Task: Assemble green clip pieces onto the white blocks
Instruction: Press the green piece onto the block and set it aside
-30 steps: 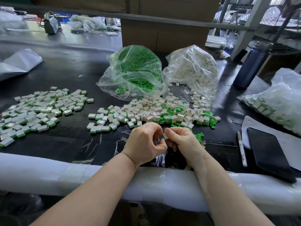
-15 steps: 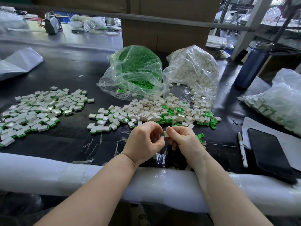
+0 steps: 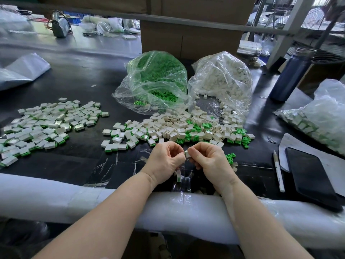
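Black worktable [image 3: 78, 81] is covered ahead of both hands by a loose pile of white plastic blocks and green clips [image 3: 179, 128]. One small white plastic block [image 3: 187, 153] is pinched between left hand [image 3: 166, 161] and right hand [image 3: 211, 159], both curled together on it.

Small-parts assembly workshop, factory floor. Long black worktop [image 3: 78, 85] with white foam padding [image 3: 56, 199] wrapped along its near edge. Bulk stock in clear plastic bags: one bag of green clip pieces [image 3: 155, 79], one bag of white plastic blocks [image 3: 222, 79]. Loose white blocks and finished green-edged pieces [image 3: 41, 126] heaped in piles. Brown cardboard cartons [image 3: 188, 36] stacked behind; grey metal racking [image 3: 285, 25] at right.
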Motion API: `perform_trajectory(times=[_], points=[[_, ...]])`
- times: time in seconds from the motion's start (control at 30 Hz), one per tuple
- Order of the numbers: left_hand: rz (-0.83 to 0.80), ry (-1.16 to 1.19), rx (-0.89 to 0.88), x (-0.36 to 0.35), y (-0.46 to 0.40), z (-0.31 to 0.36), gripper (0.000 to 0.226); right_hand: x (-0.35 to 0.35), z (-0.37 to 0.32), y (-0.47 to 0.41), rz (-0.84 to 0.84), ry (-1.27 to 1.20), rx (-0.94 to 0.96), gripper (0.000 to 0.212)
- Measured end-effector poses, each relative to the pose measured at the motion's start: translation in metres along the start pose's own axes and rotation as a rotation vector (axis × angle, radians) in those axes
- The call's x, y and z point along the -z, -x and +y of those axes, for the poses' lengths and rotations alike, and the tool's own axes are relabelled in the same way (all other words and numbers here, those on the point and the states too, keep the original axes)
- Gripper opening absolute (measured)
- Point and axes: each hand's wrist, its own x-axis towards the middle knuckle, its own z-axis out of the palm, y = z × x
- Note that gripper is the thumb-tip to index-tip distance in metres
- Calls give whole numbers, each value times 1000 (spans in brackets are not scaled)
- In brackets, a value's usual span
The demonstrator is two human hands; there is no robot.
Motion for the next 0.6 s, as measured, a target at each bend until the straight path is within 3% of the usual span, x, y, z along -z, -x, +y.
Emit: perform_trajectory(times=[0.23,0.37,0.5,0.6], points=[[70,-27,-17,3,-1,-1,22,4,0,-1,106,-50,-45,21],[29,22,-56,1,2,3,7,1,0,0,71,21,-16,20],[29,-4,-57,0,1,2,12,-1,0,1,68,76,3,29],[66,-52,-65,-1,0,1,13,0,2,0,202,325,87,26]])
